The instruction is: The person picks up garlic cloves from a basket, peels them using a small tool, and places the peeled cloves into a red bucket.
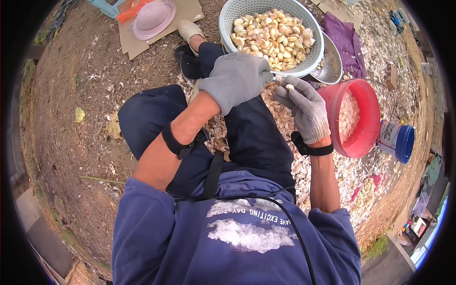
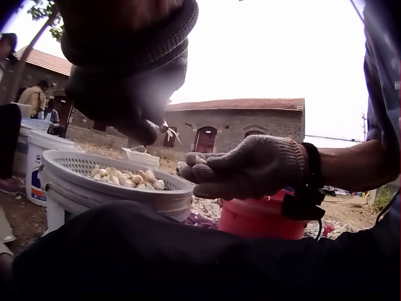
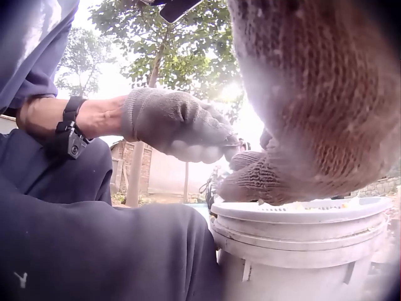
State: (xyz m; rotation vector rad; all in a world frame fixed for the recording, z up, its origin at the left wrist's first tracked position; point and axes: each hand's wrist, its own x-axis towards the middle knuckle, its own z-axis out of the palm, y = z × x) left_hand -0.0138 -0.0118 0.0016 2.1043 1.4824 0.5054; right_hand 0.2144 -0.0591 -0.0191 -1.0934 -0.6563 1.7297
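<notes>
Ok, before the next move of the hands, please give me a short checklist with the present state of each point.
Right hand holds a clove: ok, near the fingertips.
Left hand has a known tool: cannot tell; only a bit of some small thing shows.
Both hands gloved: ok.
Basket within reach: ok, it seems; close by.
Red bucket uncovered: ok.
Ground free of peels: not ok.

One garlic clove (image 1: 289, 87), small, smooth and creamy white, sits at the fingertips of the right grip (image 1: 306, 109); wispy pale skin (image 2: 170, 133) juts from the left grip (image 1: 237, 80); cream-to-tan cloves (image 1: 273, 40) heap loosely inside the perforated grey basket (image 1: 225, 28); paler cloves (image 1: 349, 114) fill part of the red bucket (image 1: 369, 111).
</notes>
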